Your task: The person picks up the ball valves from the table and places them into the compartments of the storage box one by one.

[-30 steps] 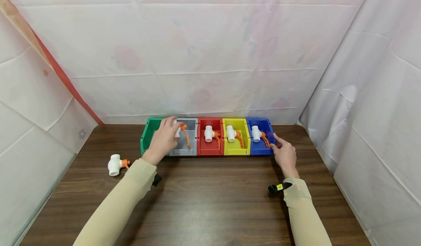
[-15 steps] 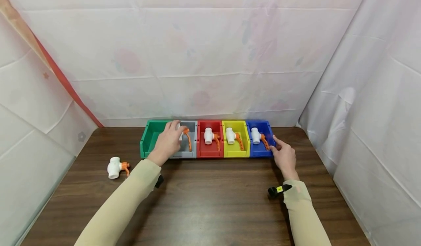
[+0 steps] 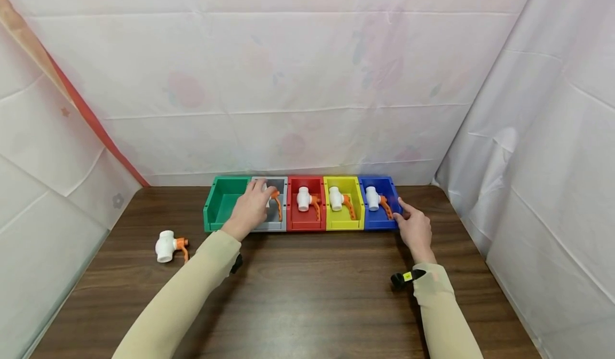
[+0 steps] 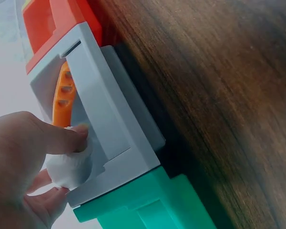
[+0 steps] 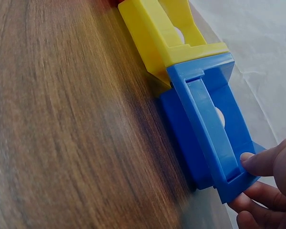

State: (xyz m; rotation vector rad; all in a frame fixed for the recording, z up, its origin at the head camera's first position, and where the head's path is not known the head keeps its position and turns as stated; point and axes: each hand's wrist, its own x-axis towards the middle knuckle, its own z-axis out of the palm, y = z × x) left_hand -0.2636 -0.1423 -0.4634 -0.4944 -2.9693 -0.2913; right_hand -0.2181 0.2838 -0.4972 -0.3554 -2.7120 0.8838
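Observation:
My left hand [image 3: 248, 209] holds a white ball valve [image 4: 72, 171] with an orange lever [image 4: 63, 98], thumb on one side and fingers on the other. The valve is inside the grey bin [image 4: 105, 107]; whether it touches the floor there is hidden. My right hand [image 3: 415, 228] grips the outer side wall of the blue bin [image 5: 219, 148], thumb inside and fingers outside. A similar ball valve [image 3: 372, 199] lies in the blue bin. Another such valve [image 3: 165, 247] lies on the table left of the bins.
The red bin [image 3: 306, 226] and yellow bin [image 3: 345, 225] each hold one ball valve. At the row's left end the green bin [image 3: 231, 201] adjoins the grey one. Behind the wooden table [image 3: 307, 295] hangs a white patterned cloth [image 3: 307, 71].
My left hand has moved a little right and down with the valve, further into the grey bin. The right hand keeps its place on the blue bin; the head view has shifted slightly.

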